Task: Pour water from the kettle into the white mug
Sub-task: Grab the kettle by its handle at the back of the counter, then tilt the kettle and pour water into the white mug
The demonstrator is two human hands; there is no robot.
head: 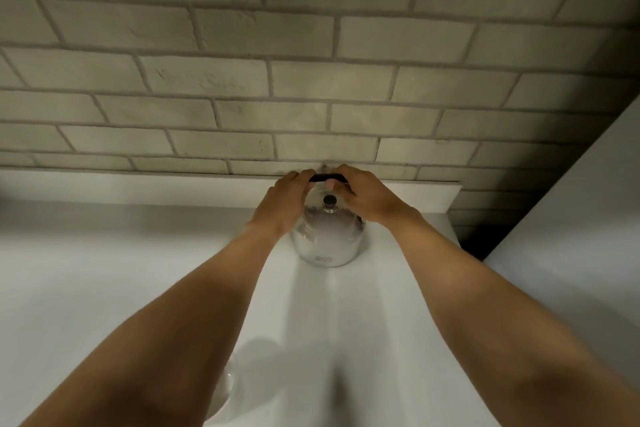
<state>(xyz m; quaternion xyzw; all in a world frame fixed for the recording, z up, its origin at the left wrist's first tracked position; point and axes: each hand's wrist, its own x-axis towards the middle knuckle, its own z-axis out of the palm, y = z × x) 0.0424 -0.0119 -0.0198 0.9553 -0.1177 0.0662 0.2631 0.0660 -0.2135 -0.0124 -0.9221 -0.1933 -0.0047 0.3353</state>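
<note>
A shiny steel kettle (pixel 327 241) with a small dark lid knob stands on the white counter near the brick wall. Its black handle arches over the top. My left hand (pixel 282 203) grips the handle's left end and my right hand (pixel 367 198) grips its right end, fingers curled over it. The kettle's base rests on the counter. The white mug (pixel 225 388) sits close to me at the bottom, mostly hidden behind my left forearm; only part of its rim and side shows.
The white counter (pixel 104 270) stretches left and toward me. A raised white ledge (pixel 173 187) runs along the grey brick wall behind the kettle. A white panel (pixel 571 236) rises at the right, with a dark gap beside it.
</note>
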